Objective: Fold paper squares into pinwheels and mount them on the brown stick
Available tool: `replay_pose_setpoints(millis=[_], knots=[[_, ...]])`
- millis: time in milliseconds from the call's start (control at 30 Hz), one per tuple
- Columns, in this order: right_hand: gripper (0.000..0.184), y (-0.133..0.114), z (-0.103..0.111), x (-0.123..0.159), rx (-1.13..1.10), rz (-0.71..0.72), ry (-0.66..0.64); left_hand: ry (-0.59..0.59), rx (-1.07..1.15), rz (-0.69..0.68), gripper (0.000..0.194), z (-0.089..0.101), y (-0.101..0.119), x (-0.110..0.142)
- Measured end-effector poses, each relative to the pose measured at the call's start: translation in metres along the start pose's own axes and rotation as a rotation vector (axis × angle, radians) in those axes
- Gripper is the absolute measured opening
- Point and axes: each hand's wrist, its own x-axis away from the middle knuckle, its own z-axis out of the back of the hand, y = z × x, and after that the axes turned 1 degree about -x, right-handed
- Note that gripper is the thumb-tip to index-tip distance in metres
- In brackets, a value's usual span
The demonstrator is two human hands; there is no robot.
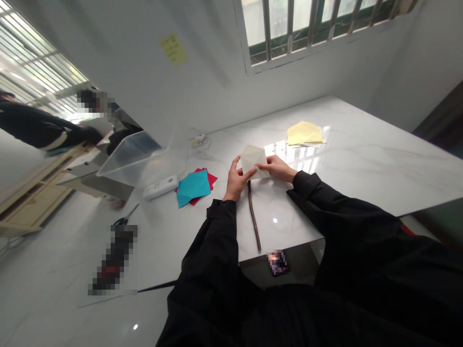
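Note:
A creased sheet of white paper (pixel 252 158) is held up between both hands above the marble-patterned table. My left hand (pixel 237 181) grips its lower left edge, thumb in front and fingers behind. With a closed pinch, my right hand (pixel 278 167) has the right side of the sheet, its thumb lying over the front. Below the paper a thin brown stick (pixel 253 216) lies on the table, running toward the front edge; its upper end is hidden behind the sheet and my left hand.
Left of my hands are blue paper (pixel 194 187) over red paper (pixel 213 179), a white power strip (pixel 161 187), a clear plastic bin (pixel 134 156) and scissors (pixel 123 220). Yellow paper (pixel 305 133) lies at the back right. Two people are at the far left.

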Motion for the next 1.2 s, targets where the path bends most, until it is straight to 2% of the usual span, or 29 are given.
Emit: replay_pose_setpoints(millis=[200, 333, 600, 733, 900, 1200], knots=[[0.032, -0.003, 0.0004, 0.0019, 0.046, 0.009, -0.018, -0.046, 0.007, -0.032, 0.075, -0.0015, -0.001, -0.0007], [0.032, -0.0017, 0.0021, 0.0012, 0.063, 0.014, -0.027, -0.028, -0.018, -0.033, 0.063, -0.0024, -0.0013, -0.0005], [0.038, 0.0033, 0.0054, -0.0009, 0.102, 0.056, -0.048, -0.032, 0.015, -0.037, 0.063, -0.0005, -0.0022, -0.002], [0.045, 0.0046, 0.0052, -0.0013, 0.145, 0.083, -0.032, -0.033, 0.025, -0.041, 0.067, 0.0014, -0.0051, -0.0044], [0.054, 0.0042, 0.0041, -0.0026, 0.202, 0.125, -0.075, -0.029, 0.028, -0.038, 0.065, 0.0019, -0.0078, -0.0054], [0.033, 0.0021, 0.0036, -0.0037, 0.19, 0.107, -0.036, 0.0, 0.045, -0.022, 0.064, 0.0021, -0.008, -0.0059]])
